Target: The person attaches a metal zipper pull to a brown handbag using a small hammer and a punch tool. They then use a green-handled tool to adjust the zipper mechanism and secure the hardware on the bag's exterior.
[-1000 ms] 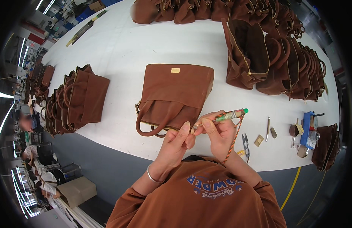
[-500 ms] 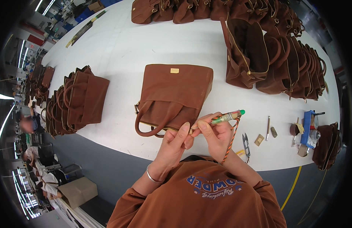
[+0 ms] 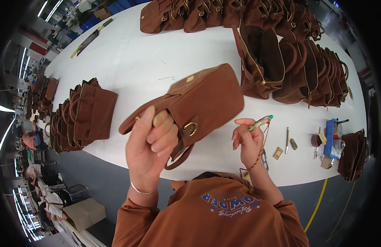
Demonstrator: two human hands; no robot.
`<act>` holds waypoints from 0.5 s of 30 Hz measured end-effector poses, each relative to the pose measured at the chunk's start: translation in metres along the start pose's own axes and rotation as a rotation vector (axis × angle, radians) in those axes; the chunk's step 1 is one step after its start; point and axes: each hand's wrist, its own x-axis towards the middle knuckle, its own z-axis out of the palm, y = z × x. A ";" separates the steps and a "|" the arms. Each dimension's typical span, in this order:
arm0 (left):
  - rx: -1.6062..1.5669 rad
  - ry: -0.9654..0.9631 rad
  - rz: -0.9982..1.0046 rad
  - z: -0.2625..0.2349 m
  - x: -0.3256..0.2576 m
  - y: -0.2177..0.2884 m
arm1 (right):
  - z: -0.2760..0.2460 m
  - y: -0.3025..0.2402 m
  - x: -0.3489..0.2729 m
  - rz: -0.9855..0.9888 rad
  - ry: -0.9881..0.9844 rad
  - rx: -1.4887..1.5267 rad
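My left hand [image 3: 151,138] is closed on a brown leather handbag [image 3: 213,96] near its opening and handles, though the fingers hide the exact part. The bag is raised and tilted, with its smooth side panel and a gold ring [image 3: 191,129] facing me. One handle [image 3: 143,110] sticks out to the left, and another hangs below. In my right hand [image 3: 248,142], to the right of the bag, is a slim clear pen-shaped tool [image 3: 261,123] with a green tip. An orange and dark braided cord [image 3: 264,144] runs from it along my wrist.
Brown handbags stand in rows at the left [image 3: 93,111], far side [image 3: 190,18] and right [image 3: 260,61] of the white table [image 3: 128,74]. Nearer right lie a silver pen [image 3: 287,140], a small tan block [image 3: 277,153], a dark grey piece [image 3: 293,144] and a blue bin [image 3: 332,138].
The handbag was lying flat on the table; now my left hand has lifted and turned it on its side. My right hand has moved away from the bag's zip, still holding the tool.
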 end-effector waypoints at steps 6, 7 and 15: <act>-0.172 0.089 -0.009 -0.050 0.043 0.025 | 0.009 0.014 -0.008 0.061 -0.172 -0.058; -0.151 0.136 0.016 -0.061 0.044 0.028 | 0.012 0.015 -0.008 0.062 -0.177 -0.062; 0.805 0.278 0.205 -0.091 -0.005 -0.021 | 0.029 0.021 0.006 0.057 -0.196 -0.075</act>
